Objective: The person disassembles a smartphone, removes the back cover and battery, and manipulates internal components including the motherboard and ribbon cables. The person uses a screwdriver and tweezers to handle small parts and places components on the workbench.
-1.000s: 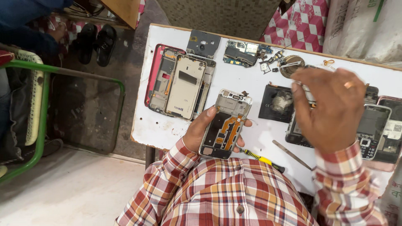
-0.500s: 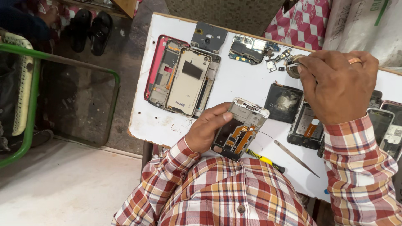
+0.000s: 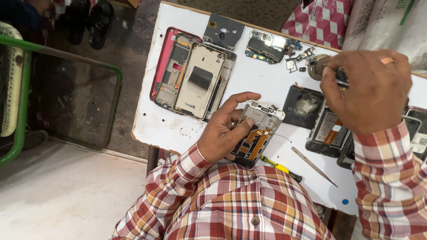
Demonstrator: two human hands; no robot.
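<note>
A person's left hand (image 3: 224, 133) grips an opened phone frame (image 3: 257, 133) lying toward one o'clock on the white surface (image 3: 262, 80), while the right hand (image 3: 367, 89), at two o'clock, pinches apparently a small part

Right hand (image 3: 367, 91) seemingly nearer tray

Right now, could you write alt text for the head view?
A person's left hand holds an opened phone on a white table, while the right hand reaches toward small parts; other dismantled phones, tweezers and a yellow screwdriver lie around.
</note>
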